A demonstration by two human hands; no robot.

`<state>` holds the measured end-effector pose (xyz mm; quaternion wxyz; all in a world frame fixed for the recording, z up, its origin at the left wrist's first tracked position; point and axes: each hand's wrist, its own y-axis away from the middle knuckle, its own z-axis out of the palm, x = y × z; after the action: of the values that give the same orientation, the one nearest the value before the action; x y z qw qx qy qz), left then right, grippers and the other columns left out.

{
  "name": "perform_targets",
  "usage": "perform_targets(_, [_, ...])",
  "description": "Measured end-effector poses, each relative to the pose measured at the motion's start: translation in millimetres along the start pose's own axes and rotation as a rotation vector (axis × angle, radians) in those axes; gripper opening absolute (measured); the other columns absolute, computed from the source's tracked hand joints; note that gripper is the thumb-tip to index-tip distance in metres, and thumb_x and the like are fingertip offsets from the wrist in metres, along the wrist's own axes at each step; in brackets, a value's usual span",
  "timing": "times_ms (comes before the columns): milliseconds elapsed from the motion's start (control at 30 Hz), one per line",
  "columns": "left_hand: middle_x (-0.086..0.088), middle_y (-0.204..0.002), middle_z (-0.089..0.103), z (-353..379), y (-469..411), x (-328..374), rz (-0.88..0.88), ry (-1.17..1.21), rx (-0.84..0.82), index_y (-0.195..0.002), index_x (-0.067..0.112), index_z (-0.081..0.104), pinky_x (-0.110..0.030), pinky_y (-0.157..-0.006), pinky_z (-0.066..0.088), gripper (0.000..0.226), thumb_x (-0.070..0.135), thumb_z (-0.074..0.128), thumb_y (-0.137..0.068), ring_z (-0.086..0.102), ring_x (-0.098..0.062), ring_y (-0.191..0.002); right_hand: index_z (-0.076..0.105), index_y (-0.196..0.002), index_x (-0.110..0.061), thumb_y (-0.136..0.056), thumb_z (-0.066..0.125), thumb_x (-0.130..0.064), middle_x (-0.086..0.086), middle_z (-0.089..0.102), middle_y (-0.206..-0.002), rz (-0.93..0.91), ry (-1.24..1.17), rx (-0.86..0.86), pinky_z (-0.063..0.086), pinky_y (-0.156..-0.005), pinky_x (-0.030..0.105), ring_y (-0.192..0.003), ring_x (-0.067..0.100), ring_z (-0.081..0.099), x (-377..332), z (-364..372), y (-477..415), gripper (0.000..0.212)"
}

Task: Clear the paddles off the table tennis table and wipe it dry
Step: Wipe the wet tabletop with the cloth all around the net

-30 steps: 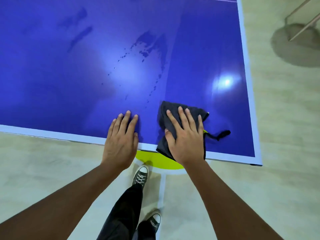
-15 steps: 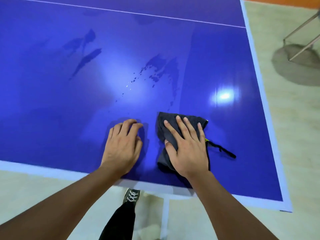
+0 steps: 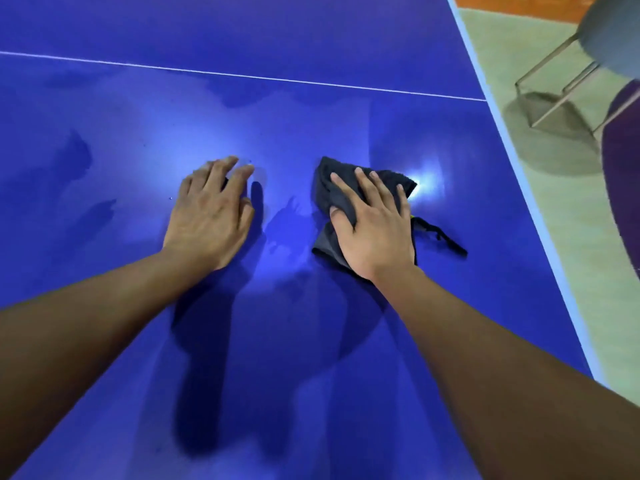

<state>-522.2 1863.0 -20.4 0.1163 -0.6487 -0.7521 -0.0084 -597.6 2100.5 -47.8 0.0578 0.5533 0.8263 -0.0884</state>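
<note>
Two bare hands lie palm-down on the blue table (image 3: 311,375), side by side and apart. The left hand (image 3: 211,213) holds nothing; its fingers are loosely bent, the tips touching the surface. The right hand (image 3: 375,223) presses a dark grey cloth (image 3: 327,188) against the tabletop with straight, spread fingers, not clenched round it. The cloth is bunched under the palm, well in from the table's right edge, and a thin dark strap (image 3: 441,237) trails from it toward that edge. Darker, wet-looking smears (image 3: 81,154) show left of the hands and up near the white line (image 3: 277,79) crossing the table beyond them. A lamp's glare (image 3: 426,181) shines just past the cloth. On the pale floor (image 3: 571,244) beside the table stands a grey chair (image 3: 613,26) on thin metal legs.
</note>
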Motion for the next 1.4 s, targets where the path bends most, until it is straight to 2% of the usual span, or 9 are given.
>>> perform_targets(167, [-0.016, -0.153, 0.039, 15, -60, -16, -0.038, 0.034, -0.040, -0.143, 0.009, 0.044, -0.052, -0.112, 0.030, 0.053, 0.031, 0.032, -0.096, 0.040, -0.039, -0.136, 0.024, -0.158, -0.048, -0.099, 0.021, -0.058, -0.006, 0.023, -0.169, 0.071, 0.003, 0.008, -0.001, -0.128, 0.048, -0.157, 0.013, 0.010, 9, 7, -88, 0.060])
perform_targets(267, [-0.010, -0.157, 0.037, 21, -63, -17, -0.068, 0.063, -0.072, -0.146, 0.014, 0.041, -0.049, -0.117, 0.026, 0.056, 0.037, 0.028, -0.097, 0.033, -0.034, -0.143, 0.026, -0.158, -0.048, -0.100, 0.024, -0.056, -0.005, 0.025, -0.169, 0.072, -0.004, 0.007, -0.002, -0.128, 0.048, -0.157, 0.013, 0.011, 16, 7, -133, 0.058])
perform_targets(500, [-0.007, -0.158, 0.038, 24, -68, -19, -0.083, 0.051, -0.071, -0.148, 0.016, 0.042, -0.048, -0.118, 0.026, 0.056, 0.036, 0.031, -0.097, 0.032, -0.031, -0.146, 0.027, -0.157, -0.050, -0.102, 0.027, -0.054, -0.007, 0.024, -0.169, 0.096, 0.003, 0.015, -0.001, -0.128, 0.047, -0.157, 0.013, 0.012, 27, 11, -221, 0.055])
perform_targets(700, [-0.006, -0.158, 0.037, 25, -68, -22, -0.081, 0.058, -0.064, -0.148, 0.016, 0.043, -0.045, -0.120, 0.024, 0.054, 0.032, 0.034, -0.097, 0.032, -0.030, -0.146, 0.026, -0.157, -0.049, -0.102, 0.025, -0.054, -0.006, 0.022, -0.170, 0.125, 0.011, -0.013, -0.001, -0.128, 0.049, -0.157, 0.014, 0.011, 24, 14, -249, 0.056])
perform_targets(933, [-0.006, -0.158, 0.037, 26, -67, -21, -0.063, 0.072, -0.038, -0.147, 0.016, 0.043, -0.043, -0.119, 0.021, 0.047, 0.026, 0.037, -0.101, 0.032, -0.030, -0.144, 0.033, -0.155, -0.049, -0.095, 0.028, -0.053, -0.007, 0.025, -0.169, -0.049, -0.018, -0.037, 0.000, -0.128, 0.049, -0.157, 0.014, 0.014, -7, 16, -203, 0.060])
perform_targets(1033, [-0.007, -0.155, 0.039, 26, -67, -24, -0.073, 0.128, 0.008, -0.145, 0.015, 0.042, -0.042, -0.118, 0.021, 0.045, 0.021, 0.036, -0.100, 0.034, -0.030, -0.142, 0.031, -0.156, -0.050, -0.094, 0.024, -0.055, -0.008, 0.023, -0.169, -0.129, -0.002, -0.054, 0.002, -0.128, 0.048, -0.157, 0.012, 0.013, -27, 19, -169, 0.062])
perform_targets(1200, [-0.016, -0.136, 0.048, 26, -63, -21, -0.070, 0.129, 0.121, -0.140, 0.013, 0.046, -0.046, -0.105, 0.032, 0.047, 0.014, 0.035, -0.094, 0.048, -0.040, -0.117, 0.030, -0.156, -0.050, -0.097, 0.027, -0.053, -0.009, 0.023, -0.169, -0.184, -0.008, -0.069, 0.002, -0.128, 0.048, -0.157, 0.012, 0.011, -49, 16, -104, 0.059])
perform_targets(1300, [-0.017, -0.130, 0.051, 21, -49, -25, -0.116, 0.048, 0.160, -0.134, 0.011, 0.050, -0.045, -0.101, 0.031, 0.042, 0.012, 0.035, -0.095, 0.049, -0.041, -0.114, 0.032, -0.156, -0.048, -0.100, 0.033, -0.050, -0.008, 0.025, -0.169, -0.224, -0.048, -0.053, 0.003, -0.128, 0.048, -0.157, 0.011, 0.012, -59, 14, -51, 0.057])
perform_targets(1400, [-0.017, -0.129, 0.053, 11, 3, -30, -0.122, 0.031, 0.143, -0.131, 0.010, 0.052, -0.046, -0.099, 0.033, 0.040, 0.010, 0.036, -0.094, 0.051, -0.041, -0.112, 0.031, -0.157, -0.047, -0.100, 0.029, -0.051, -0.008, 0.024, -0.169, -0.254, -0.047, -0.077, 0.002, -0.128, 0.047, -0.157, 0.011, 0.011, -65, 9, 7, 0.057])
